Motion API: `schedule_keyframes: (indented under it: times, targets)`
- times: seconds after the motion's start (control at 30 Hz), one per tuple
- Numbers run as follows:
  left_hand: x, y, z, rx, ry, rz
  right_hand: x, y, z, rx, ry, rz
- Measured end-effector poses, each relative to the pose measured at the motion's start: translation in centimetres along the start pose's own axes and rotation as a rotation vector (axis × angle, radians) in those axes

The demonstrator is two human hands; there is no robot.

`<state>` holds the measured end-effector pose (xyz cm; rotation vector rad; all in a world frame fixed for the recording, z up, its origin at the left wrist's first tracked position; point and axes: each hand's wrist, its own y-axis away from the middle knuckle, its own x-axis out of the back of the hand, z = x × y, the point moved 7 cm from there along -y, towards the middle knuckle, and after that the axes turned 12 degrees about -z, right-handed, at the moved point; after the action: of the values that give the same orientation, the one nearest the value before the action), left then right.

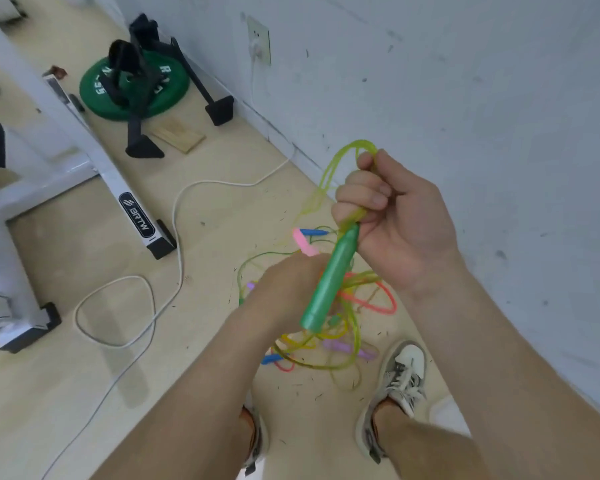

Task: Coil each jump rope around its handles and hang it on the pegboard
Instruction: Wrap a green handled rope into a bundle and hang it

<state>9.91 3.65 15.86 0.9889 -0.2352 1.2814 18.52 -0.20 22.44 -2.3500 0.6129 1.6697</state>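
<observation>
Green jump rope (327,174), held in air beside wall (465,98).
Wall close at right; floor (219,209) open at left out to white cable (176,216). Right hand (395,216) grip curled tight round rope's loops just above green handle (329,282), handle hanging tilted below fist. Left hand (284,285) blurred beside handle, grip not readable. Other ropes (326,341) heaped on floor beneath.

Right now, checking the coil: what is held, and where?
The right hand grips the rope just above its green handle. The left hand is too blurred to tell.
</observation>
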Motion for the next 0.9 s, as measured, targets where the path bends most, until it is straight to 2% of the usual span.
schedule_keyframes:
  times: [0.07, 0.1, 0.17, 0.23, 0.27, 0.33, 0.4, 0.47, 0.53, 0.6, 0.67, 0.73, 0.8, 0.9]
  targets:
    - [1.4, 0.1, 0.1, 0.054, 0.0, 0.161, 0.5, 0.1, -1.0, 0.024, 0.026, 0.033]
    - [2.0, 0.3, -0.3, 0.084, 0.011, 0.215, 1.5, 0.2, -1.8, 0.028, 0.113, 0.093]
    - [3.1, 0.7, -1.6, 0.145, 0.089, 0.271, 4.2, 0.8, -3.5, -0.041, 0.507, 0.294]
    - [4.1, 1.1, -2.4, 0.103, 0.32, 0.343, 6.4, 1.7, -4.1, -0.228, 0.984, 0.42]
    - [4.7, 1.3, -2.3, 0.058, 0.479, 0.398, 6.7, 2.0, -3.5, -0.337, 1.135, 0.382]
    - [5.5, 1.9, -2.2, -0.007, 0.855, 0.511, 5.9, 2.1, -1.2, -0.481, 1.201, 0.16]
    - [5.8, 1.9, -1.8, -0.075, 1.202, 0.542, 5.0, 1.9, 1.0, -0.521, 1.188, -0.027]
    - [5.9, 1.6, -1.4, -0.15, 1.392, 0.476, 5.3, 1.1, 1.8, -0.475, 1.284, -0.078]
    - [6.2, 1.6, -1.7, -0.192, 1.384, 0.436, 5.9, 0.6, 1.8, -0.441, 1.344, -0.035]
    - [6.7, 1.9, -2.7, -0.122, 1.216, 0.463, 6.2, 0.5, 1.0, -0.423, 1.421, 0.032]
    - [7.3, 2.3, -3.7, 0.029, 0.907, 0.525, 6.1, 0.7, -0.3, -0.377, 1.67, 0.09]
    - [7.7, 2.5, -4.2, 0.117, 0.733, 0.561, 6.0, 0.8, -1.2, -0.314, 1.929, 0.151]
    - [8.0, 2.8, -4.1, 0.109, 0.735, 0.61, 6.4, 0.9, -1.7, -0.277, 1.993, 0.212]
    - [9.0, 4.1, -5.5, 0.167, 0.886, 0.758, 6.7, 0.9, -2.5, -0.194, 1.824, 0.259]
